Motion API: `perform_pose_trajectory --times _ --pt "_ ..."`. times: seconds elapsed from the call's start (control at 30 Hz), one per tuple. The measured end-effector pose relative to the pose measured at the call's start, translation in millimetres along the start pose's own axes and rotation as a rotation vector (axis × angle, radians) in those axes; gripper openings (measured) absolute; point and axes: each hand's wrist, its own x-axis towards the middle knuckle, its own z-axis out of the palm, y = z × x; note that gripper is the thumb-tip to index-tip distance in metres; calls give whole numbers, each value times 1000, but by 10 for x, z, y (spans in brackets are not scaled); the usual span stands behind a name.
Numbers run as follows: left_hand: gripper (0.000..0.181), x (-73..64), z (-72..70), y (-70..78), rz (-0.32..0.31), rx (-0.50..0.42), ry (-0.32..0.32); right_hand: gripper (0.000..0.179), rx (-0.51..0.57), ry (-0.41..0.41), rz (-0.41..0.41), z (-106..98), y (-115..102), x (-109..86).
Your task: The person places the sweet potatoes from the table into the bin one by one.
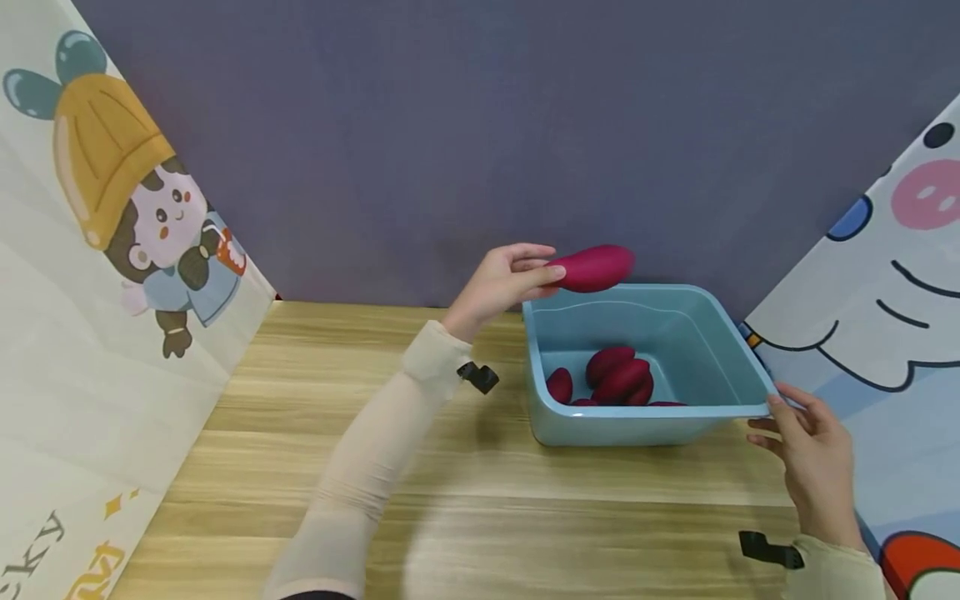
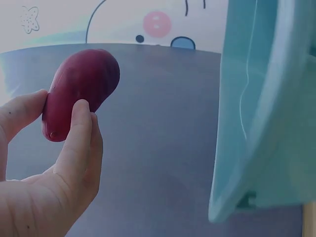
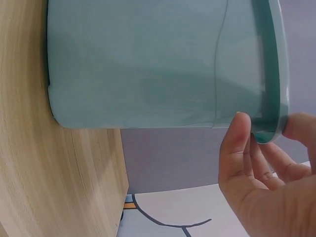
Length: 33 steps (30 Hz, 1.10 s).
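My left hand (image 1: 504,283) pinches one end of a smooth purple-red sweet potato (image 1: 597,268) between thumb and fingers. It is held in the air above the back left part of a light blue plastic basin (image 1: 615,429). In the left wrist view, the sweet potato (image 2: 81,91) is tilted, with the thumb on one side and fingers on the other. Several more sweet potatoes (image 1: 621,382) lie on the basin's floor, some partly hidden by its front wall. My right hand (image 1: 813,454) grips the basin's front right corner, its thumb on the rim (image 3: 282,74) and fingers below.
The basin stands on a wood-grain table (image 1: 300,417) against a grey-blue back panel (image 1: 375,150). A cartoon-printed sheet (image 1: 67,317) borders the left side. Another printed sheet (image 1: 862,308) rises close to the basin's right side.
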Motion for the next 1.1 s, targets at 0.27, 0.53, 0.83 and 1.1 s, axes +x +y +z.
perform_pose_trajectory --times 0.27,0.53,0.83,1.1 --pt "49 362 309 -149 -46 11 -41 43 9 -4 -13 -12 14 17" --pt "47 622 517 -312 -60 20 -50 39 13 -14 -29 -20 42 86" --pt "42 791 718 -469 -76 -40 -24 41 -15 -6 -23 -15 53 109" --pt "48 824 840 -692 -186 48 -48 43 -16 -29 -19 -19 51 105"
